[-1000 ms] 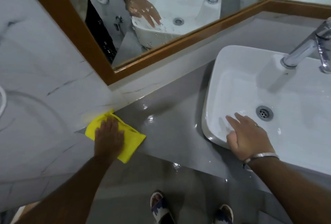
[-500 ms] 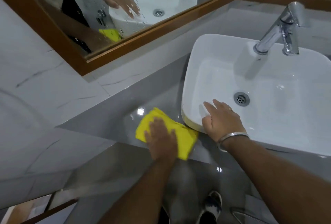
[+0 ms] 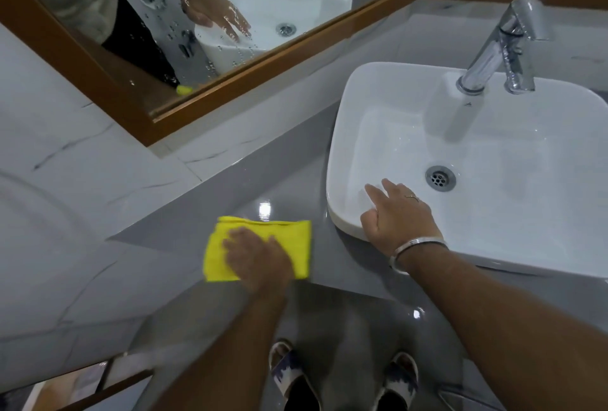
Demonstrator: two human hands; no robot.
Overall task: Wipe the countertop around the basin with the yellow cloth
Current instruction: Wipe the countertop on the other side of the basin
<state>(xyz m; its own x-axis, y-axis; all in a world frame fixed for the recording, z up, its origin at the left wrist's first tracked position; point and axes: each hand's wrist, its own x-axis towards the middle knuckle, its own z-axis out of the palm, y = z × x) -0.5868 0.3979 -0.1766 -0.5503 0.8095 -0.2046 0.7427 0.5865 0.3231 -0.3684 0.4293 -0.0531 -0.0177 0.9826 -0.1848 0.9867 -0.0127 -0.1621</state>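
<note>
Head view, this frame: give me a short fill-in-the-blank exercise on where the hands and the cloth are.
1. The left hand presses flat on the ____ cloth.
2. The right hand rests on the rim of the white ____.
3. The cloth lies on the grey countertop, to the ____ of the basin in the picture.
4. On the right wrist sits a metal ____.

Missing words: yellow; basin; left; bangle

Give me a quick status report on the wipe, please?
Left hand flat on yellow cloth, pressing it to grey countertop. Right hand open, braced on basin rim. Nothing in the way.
</note>
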